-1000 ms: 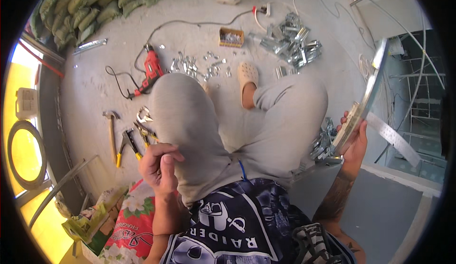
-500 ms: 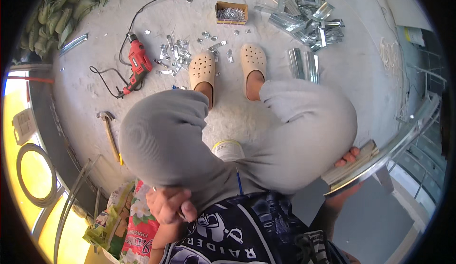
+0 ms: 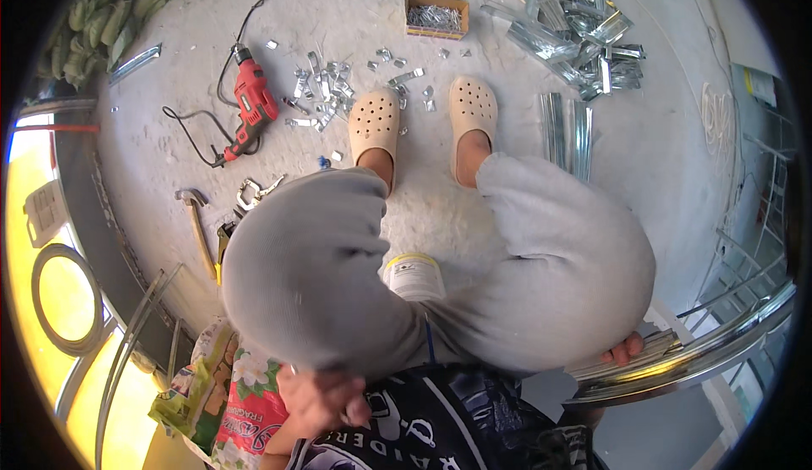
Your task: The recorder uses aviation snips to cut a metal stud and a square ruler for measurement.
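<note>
My right hand (image 3: pixel 624 351) is at the right beside my knee, its fingers closed around a bundle of long shiny metal channels (image 3: pixel 702 358). These stretch away to the far right; the palm is hidden behind them. In front of my shirt, my left hand (image 3: pixel 326 398) is closed with its fingers curled, slightly smeared. A small bright glint shows at its knuckles, but I cannot make out what it holds. Between my thighs stands a white bucket (image 3: pixel 414 277) with a yellow rim.
Left on the floor lie a red drill (image 3: pixel 250 102) with a black cord, a hammer (image 3: pixel 196 229) and locking pliers (image 3: pixel 255 191). Ahead are metal clips (image 3: pixel 321 89), a box of small metal pieces (image 3: pixel 436 16) and heaped metal offcuts (image 3: pixel 584 30). Printed sacks (image 3: pixel 254 402) sit beside my left arm.
My right hand and the metal channels have moved lower and slightly right in view. My left hand is lower and further right, still curled. The floor items appear shifted right as the view moved.
</note>
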`<act>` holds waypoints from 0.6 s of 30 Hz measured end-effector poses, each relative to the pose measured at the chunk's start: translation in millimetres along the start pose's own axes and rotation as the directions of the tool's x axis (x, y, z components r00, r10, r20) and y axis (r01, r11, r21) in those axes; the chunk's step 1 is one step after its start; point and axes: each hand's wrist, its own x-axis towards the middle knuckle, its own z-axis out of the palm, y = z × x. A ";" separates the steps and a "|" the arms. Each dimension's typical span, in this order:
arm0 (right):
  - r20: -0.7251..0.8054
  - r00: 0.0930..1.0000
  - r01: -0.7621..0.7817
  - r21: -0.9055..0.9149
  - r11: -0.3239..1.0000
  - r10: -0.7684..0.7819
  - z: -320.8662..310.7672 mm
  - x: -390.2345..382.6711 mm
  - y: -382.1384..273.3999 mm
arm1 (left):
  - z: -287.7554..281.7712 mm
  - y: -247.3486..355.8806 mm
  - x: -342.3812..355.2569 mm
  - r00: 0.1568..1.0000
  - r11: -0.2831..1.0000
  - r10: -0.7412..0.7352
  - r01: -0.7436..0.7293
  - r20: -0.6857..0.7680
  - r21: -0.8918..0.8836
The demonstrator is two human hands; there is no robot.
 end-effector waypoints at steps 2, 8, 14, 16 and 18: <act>-0.013 0.999 0.041 -0.048 0.998 -0.042 -1.5 -12.8 -7.2 | 11.1 -7.3 15.4 0.993 0.998 -0.054 0.058 0.105 -0.028; -0.036 0.999 0.015 0.032 0.999 -0.014 -15.5 -8.8 4.4 | -2.3 5.9 22.8 0.990 0.998 -0.055 0.058 0.131 -0.014; -0.141 0.981 0.130 -0.028 0.991 -0.133 -21.7 -25.4 -1.0 | 13.4 -1.4 17.7 0.994 0.998 -0.012 0.018 0.106 -0.060; -0.162 0.976 0.142 -0.046 0.989 -0.147 -17.9 -27.3 -3.6 | 17.6 -1.7 15.0 1.000 0.985 -0.003 0.004 0.008 -0.171; -0.179 0.972 0.144 -0.068 0.987 -0.154 -14.9 -27.7 -5.6 | 23.9 2.0 21.6 0.998 0.967 0.050 -0.039 0.038 -0.251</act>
